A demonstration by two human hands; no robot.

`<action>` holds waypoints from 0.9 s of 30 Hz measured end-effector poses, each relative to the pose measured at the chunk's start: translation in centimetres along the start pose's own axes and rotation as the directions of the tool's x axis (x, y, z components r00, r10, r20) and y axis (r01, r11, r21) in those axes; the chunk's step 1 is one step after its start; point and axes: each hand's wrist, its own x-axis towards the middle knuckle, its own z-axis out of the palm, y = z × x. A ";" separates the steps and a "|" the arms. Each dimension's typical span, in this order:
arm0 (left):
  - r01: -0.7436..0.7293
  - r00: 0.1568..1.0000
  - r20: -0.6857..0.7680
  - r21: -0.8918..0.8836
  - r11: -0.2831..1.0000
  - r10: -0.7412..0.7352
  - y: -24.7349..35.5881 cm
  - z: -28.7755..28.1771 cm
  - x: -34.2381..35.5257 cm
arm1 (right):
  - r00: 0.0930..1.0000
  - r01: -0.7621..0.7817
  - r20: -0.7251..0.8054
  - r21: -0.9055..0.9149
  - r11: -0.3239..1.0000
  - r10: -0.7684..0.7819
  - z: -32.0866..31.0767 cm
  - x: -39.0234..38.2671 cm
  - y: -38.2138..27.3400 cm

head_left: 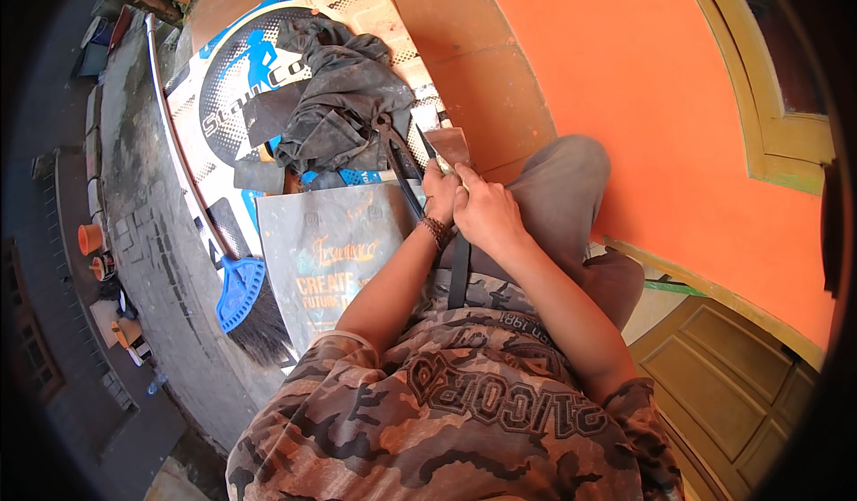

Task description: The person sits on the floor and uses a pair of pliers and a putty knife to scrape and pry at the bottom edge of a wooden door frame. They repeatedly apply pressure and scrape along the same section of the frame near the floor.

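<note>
My left hand (437, 194), with a dark bracelet at its wrist, is closed around a slim tool with a dark pointed blade (423, 141), like a knife. Pressed against it from the right is my right hand (487, 208), its fingers bent at the base of a flat brown square-ended scraper blade (449, 147). The two hands overlap, so the handles are mostly hidden. Just left of the hands, pincers (384, 128) with long dark handles lie against a crumpled dark cloth (344, 91). The cloth rests on a patterned white, black and blue board (214, 135).
A grey printed bag (308, 233) lies beside my left forearm. Along the board's left edge lies a broom (241, 291) with a blue head and long handle. To the right stand an orange wall (643, 99) and a yellowish wooden door (714, 376). Orange pots (90, 239) sit far left.
</note>
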 end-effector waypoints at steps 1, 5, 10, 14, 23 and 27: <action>-0.003 0.997 0.078 -0.112 0.994 0.012 -0.6 -0.2 0.5 | 1.000 0.021 -0.014 -0.009 1.000 -0.021 0.0 -0.1 -0.6; 0.125 0.968 0.251 -0.490 0.862 0.002 0.2 -0.4 -0.4 | 0.995 0.074 0.068 -0.009 0.997 -0.073 0.0 0.0 -1.2; 0.136 0.937 0.343 -0.540 0.831 0.070 -0.5 -0.1 0.0 | 0.997 0.041 0.075 -0.098 0.994 -0.034 0.7 2.2 -1.6; 0.209 0.933 0.353 -0.697 0.686 0.075 -2.0 0.0 0.2 | 0.997 0.003 0.078 -0.103 0.995 0.005 1.0 2.4 -2.1; 0.088 0.971 0.226 -0.646 0.758 0.080 -0.4 0.8 -0.2 | 0.996 0.003 0.085 -0.167 0.986 0.011 0.5 3.0 -2.9; 0.014 0.987 0.158 -0.338 0.941 0.042 -2.6 -0.2 -0.1 | 0.989 0.115 -0.075 -0.184 0.976 -0.131 3.6 0.5 -0.4</action>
